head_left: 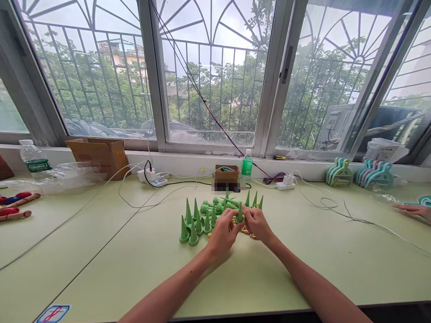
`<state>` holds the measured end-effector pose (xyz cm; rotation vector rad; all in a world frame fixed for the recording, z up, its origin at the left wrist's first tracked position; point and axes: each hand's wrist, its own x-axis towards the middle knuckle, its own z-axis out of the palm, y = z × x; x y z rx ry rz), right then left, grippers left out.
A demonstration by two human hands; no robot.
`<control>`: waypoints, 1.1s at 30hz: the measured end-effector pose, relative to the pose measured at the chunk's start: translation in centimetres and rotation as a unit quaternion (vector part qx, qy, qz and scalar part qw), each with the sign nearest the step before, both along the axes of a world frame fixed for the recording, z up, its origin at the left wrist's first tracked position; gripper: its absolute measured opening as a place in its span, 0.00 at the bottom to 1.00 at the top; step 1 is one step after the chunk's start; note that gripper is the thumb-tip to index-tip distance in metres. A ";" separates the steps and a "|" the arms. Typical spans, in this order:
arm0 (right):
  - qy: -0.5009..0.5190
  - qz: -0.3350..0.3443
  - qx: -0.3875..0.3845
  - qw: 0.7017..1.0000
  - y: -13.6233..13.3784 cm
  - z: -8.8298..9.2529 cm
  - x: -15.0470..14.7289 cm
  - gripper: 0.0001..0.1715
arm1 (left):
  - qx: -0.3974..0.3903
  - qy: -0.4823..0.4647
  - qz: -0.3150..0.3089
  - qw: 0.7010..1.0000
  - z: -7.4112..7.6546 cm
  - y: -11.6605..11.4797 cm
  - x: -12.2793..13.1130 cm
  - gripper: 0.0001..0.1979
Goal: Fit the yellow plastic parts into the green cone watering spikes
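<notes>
Both hands meet over the middle of the table around one green plastic cone spike (239, 214), which points upward. My left hand (225, 229) grips it near its wide base with curled fingers. My right hand (256, 222) closes on it from the other side, fingertips near the cone. Just left of my hands, several similar green cones (193, 235) stand upright on their ribbed bases. Behind them more green cones (207, 207) lie in a heap. Small yellow pieces (247, 231) are scattered beneath and beside my hands, partly hidden by them.
A small brown box (220, 179) and a green-labelled bottle (247, 165) stand by the window. White cables (161, 181) and a power strip (158, 180) run along the back. At right, another person's hand (417, 211) rests near teal hanger-like items (373, 174). A cardboard box (97, 157) stands left.
</notes>
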<state>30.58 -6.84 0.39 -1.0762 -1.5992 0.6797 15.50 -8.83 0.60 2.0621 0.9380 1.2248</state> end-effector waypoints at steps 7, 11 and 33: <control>0.078 -0.014 -0.008 0.997 0.2 -0.2 0.1 0.36 | -0.009 -0.023 0.006 1.000 0.3 -0.1 0.1 0.12; 0.123 -0.014 -0.011 0.992 0.1 0.1 0.2 0.35 | -0.010 -0.043 0.035 0.998 0.5 -0.1 0.2 0.14; 0.013 0.063 0.020 0.998 -0.4 0.4 0.3 0.33 | -0.288 -0.153 -0.097 0.940 0.9 0.3 -0.1 0.28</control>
